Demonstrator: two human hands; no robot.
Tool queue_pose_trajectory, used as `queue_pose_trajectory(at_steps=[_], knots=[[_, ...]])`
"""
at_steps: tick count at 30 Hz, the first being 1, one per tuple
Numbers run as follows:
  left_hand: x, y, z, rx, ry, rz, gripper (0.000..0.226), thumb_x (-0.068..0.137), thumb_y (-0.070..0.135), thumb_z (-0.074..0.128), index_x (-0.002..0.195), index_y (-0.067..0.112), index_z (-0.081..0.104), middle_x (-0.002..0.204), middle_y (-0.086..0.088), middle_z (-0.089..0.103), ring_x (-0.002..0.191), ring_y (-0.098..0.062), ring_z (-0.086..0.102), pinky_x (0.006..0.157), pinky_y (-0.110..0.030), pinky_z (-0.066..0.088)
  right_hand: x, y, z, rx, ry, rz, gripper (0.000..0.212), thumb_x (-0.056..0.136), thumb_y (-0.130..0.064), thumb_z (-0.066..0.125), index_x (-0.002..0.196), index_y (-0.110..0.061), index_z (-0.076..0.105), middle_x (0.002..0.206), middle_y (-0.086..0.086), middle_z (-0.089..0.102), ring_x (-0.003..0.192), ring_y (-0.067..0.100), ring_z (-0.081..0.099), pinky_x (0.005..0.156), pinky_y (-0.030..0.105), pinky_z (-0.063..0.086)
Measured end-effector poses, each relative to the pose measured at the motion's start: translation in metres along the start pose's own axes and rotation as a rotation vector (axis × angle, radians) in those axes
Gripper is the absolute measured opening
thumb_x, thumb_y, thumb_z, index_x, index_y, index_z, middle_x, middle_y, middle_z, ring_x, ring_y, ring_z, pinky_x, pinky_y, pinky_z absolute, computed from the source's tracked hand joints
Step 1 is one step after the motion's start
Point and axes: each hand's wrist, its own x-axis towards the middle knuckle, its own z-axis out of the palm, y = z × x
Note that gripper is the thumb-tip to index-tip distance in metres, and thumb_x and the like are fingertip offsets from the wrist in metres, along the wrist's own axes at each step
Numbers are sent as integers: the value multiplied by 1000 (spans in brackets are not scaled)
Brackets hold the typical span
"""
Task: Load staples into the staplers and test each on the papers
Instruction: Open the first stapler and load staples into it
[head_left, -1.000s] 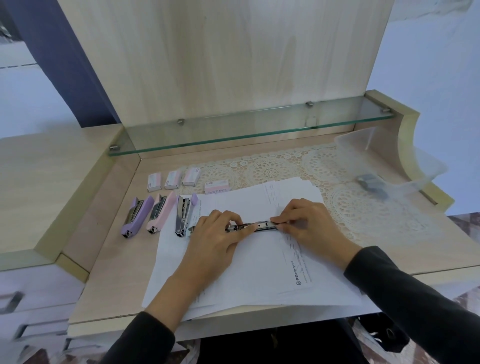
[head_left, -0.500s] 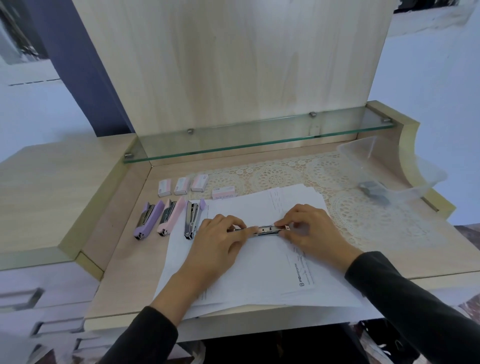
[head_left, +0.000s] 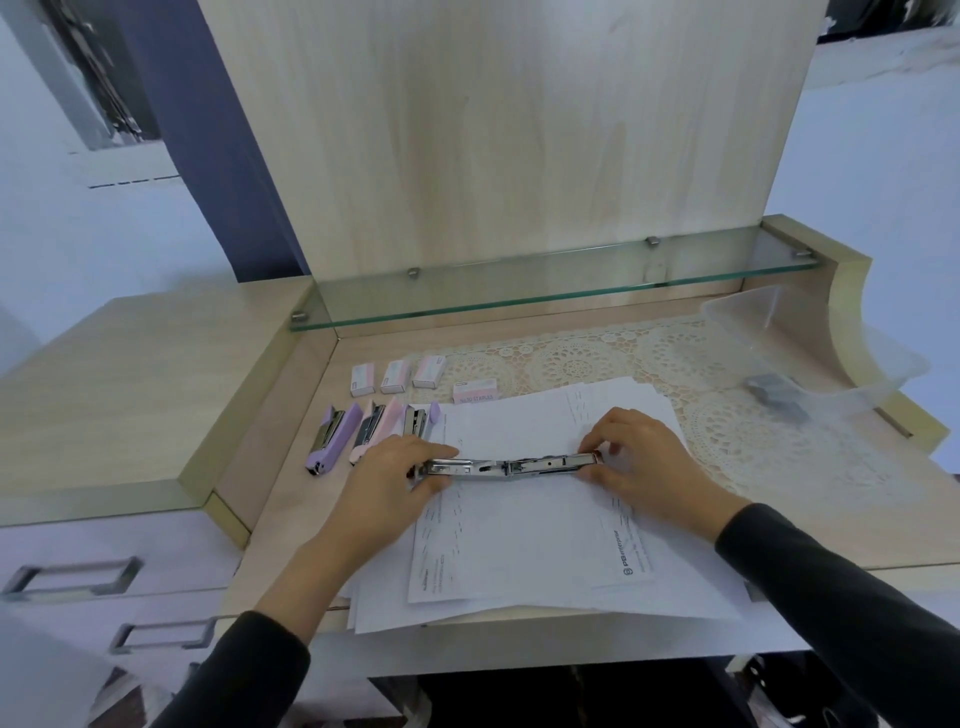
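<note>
A silver metal stapler (head_left: 511, 465) lies flat and unfolded wide on a stack of white papers (head_left: 524, 540). My left hand (head_left: 387, 480) grips its left end and my right hand (head_left: 639, 465) pinches its right end. Left of the papers stand a purple stapler (head_left: 332, 436), a pink stapler (head_left: 375, 427) and a third stapler with a purple tip (head_left: 418, 420), all open. Several small staple boxes (head_left: 397, 375) lie behind them, and one more box (head_left: 475, 391) sits at the papers' far edge.
A clear plastic container (head_left: 800, 332) with grey metal pieces stands at the back right on a lace mat (head_left: 753, 431). A glass shelf (head_left: 545, 291) overhangs the desk's rear. Drawers (head_left: 78, 577) are at the left below the raised side surface.
The silver stapler has been spread out much longer between my hands, and my hands have moved apart. The camera has tilted, shifting the scene lower and rightward.
</note>
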Motion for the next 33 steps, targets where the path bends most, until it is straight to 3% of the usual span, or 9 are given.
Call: queue_pose_trajectory(at_steps=[2,5,9,14,19,22,28,30,33], knots=[[1,9,-3,-155,18,-94,22,77,10,71,98,19,68,86,13,62,76,6,53,69,-8,42,0,-4,-3,42,21,14,12,78,-21,68,87,-17,63,74,-12,51,66,2,44,62,13,33],[3,22,-2,-359,31,-203,20,77,7,71,87,23,65,78,14,60,63,4,55,63,-6,44,1,-14,-6,291,72,91,13,74,-15,72,81,-18,62,60,-10,47,49,1,43,52,9,36],[6,36,5,-570,22,-310,20,77,2,70,89,18,65,86,-3,66,70,-5,63,71,-15,53,0,-32,-6,639,-19,88,24,66,-4,77,83,-18,67,68,-3,64,63,8,58,68,20,51],[7,51,12,-644,-30,-301,32,76,0,69,97,23,64,92,-6,69,82,-12,67,75,-16,52,-1,-48,3,437,3,-46,14,68,-12,77,81,-14,72,72,-5,65,65,6,59,65,14,48],[4,59,17,-767,-60,-326,28,81,-4,62,105,11,64,87,-9,70,76,-15,70,70,-17,54,-2,-45,11,282,-13,-137,28,76,-18,71,103,-20,63,99,-7,60,89,8,56,80,17,46],[4,57,20,-830,-19,-348,14,83,-5,59,91,4,65,81,-10,70,68,-16,69,64,-16,53,-3,-43,9,289,-86,-132,27,85,-7,57,109,-17,62,107,-3,64,94,9,60,90,24,48],[6,44,21,-910,26,-407,15,84,-6,55,95,1,62,84,-11,68,69,-13,69,64,-17,54,-5,-28,-8,195,-387,-66,63,80,9,35,129,-28,44,132,-6,52,118,8,50,106,30,38],[7,42,20,-941,36,-421,14,84,-7,55,93,3,62,85,-12,68,69,-13,69,64,-16,54,-5,-25,-14,151,-395,-41,68,78,10,41,132,-32,39,132,-10,51,114,6,50,104,31,38],[10,43,19,-962,35,-421,16,85,-8,54,90,4,63,87,-12,68,71,-13,69,64,-15,53,-5,-26,-16,82,-420,-24,77,74,-10,69,135,-38,32,131,-16,49,112,6,46,100,23,35]])
